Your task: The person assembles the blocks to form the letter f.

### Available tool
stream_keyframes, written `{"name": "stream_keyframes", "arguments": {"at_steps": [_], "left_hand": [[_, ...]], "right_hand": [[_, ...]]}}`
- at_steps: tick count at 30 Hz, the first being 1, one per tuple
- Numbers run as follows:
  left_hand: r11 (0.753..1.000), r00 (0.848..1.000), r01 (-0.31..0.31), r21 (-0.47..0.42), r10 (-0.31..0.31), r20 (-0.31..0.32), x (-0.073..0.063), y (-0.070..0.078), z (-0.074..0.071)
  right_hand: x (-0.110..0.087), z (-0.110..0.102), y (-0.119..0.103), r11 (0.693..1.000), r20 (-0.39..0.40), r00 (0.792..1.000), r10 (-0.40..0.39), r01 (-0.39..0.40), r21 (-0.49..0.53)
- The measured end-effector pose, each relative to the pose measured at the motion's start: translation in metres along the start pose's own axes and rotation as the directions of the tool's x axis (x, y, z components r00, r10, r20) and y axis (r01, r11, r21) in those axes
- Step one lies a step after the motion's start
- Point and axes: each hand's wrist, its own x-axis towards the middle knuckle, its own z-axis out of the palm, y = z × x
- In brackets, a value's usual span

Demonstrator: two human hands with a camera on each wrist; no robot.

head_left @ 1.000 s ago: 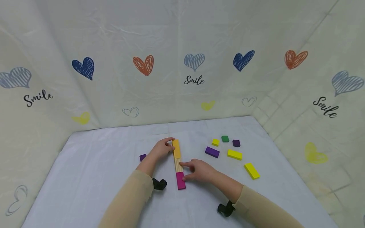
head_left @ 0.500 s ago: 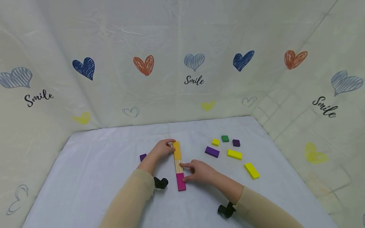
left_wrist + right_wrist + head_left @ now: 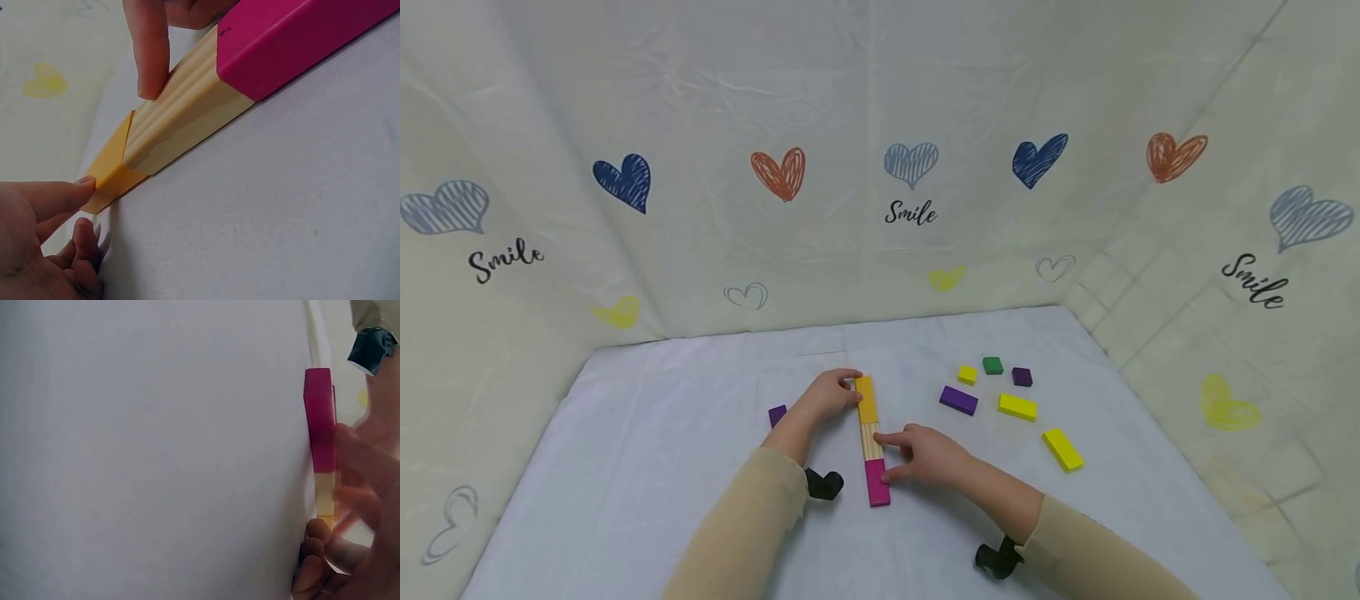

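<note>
On the worktop [image 3: 640, 475], your orange oblong block [image 3: 867, 403], bare-wood block [image 3: 869, 449] & magenta oblong block [image 3: 877, 489] have slid slightly twd you, row unbroken. Your L hand [image 3: 830, 396] touches orange, R hand [image 3: 931, 455] the rest; fingers parted, gripping nothing.

Seemingly a makeshift booth, with heart-printed sheeting [image 3: 842, 100] hanging behind and beside a white-covered table [image 3: 632, 450].

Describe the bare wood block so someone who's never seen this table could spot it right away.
On the white-covered table, find the straight row of three blocks running front to back. The bare wood block is the middle one, with the orange block beyond it and the magenta block nearer. Only it is pale and unpainted; its neighbours are solid colours.
</note>
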Motion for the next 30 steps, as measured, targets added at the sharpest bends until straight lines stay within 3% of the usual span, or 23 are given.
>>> {"name": "stream_keyframes", "arguments": {"at_steps": [10, 18, 30], "left_hand": [[0.999, 1.000, 0.028, -0.020, -0.028, -0.006, 0.0005, -0.0017, 0.0018], [1.000, 1.000, -0.024, -0.013, 0.023, -0.016, -0.0007, -0.0019, 0.0036], [0.999, 0.999, -0.031, -0.018, 0.031, -0.006, 0.0010, -0.0070, 0.0046]], "right_hand": [[-0.0006, 0.0015, 0.0007, 1.000, -0.004, 1.000, -0.014, 0.014, -0.013], [-0.0001, 0.0029, 0.0039, 1.000, -0.009, 1.000, -0.025, 0.025, -0.014], [-0.0037, 0.0018, 0.0033, 0.999, -0.001, 0.999, -0.033, 0.033, -0.002]]}}
